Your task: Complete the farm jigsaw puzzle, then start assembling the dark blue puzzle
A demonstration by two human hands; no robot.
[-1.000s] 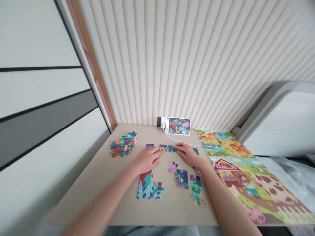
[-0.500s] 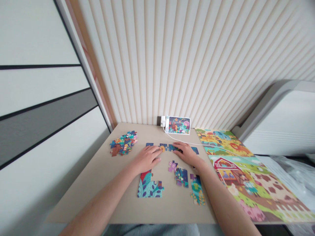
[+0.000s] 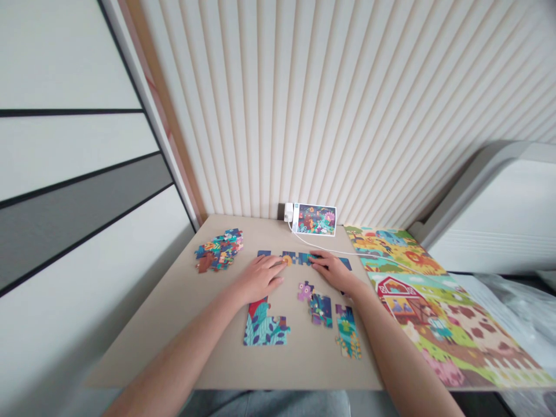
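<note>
My left hand [image 3: 260, 278] lies flat on a row of dark blue puzzle pieces [image 3: 263, 253]. Its fingers are stretched out, the tips beside an orange shape on one piece [image 3: 286, 260]. At the right part of the same row, my right hand [image 3: 333, 272] rests with fingers extended, fingertips touching a blue piece [image 3: 304, 259]. Both palms hide parts of the row. Below my left hand sits a joined turquoise leaf-patterned corner section [image 3: 266, 331]. Nearer my right hand are a pink-purple piece [image 3: 305, 291], a joined dark blue section [image 3: 321, 311] and a green-and-yellow section [image 3: 348, 333].
A heap of loose puzzle pieces [image 3: 220, 250] lies at the back left of the table [image 3: 165, 324]. A reference picture card [image 3: 316, 220] leans at the wall beside a white charger [image 3: 288, 212], its cable [image 3: 339, 252] running right. Finished-looking animal [image 3: 395, 250] and farm [image 3: 452, 330] pictures cover the right side.
My right hand has shifted slightly to the right, showing more of the blue row between the hands. My left hand stays in nearly the same spot.
</note>
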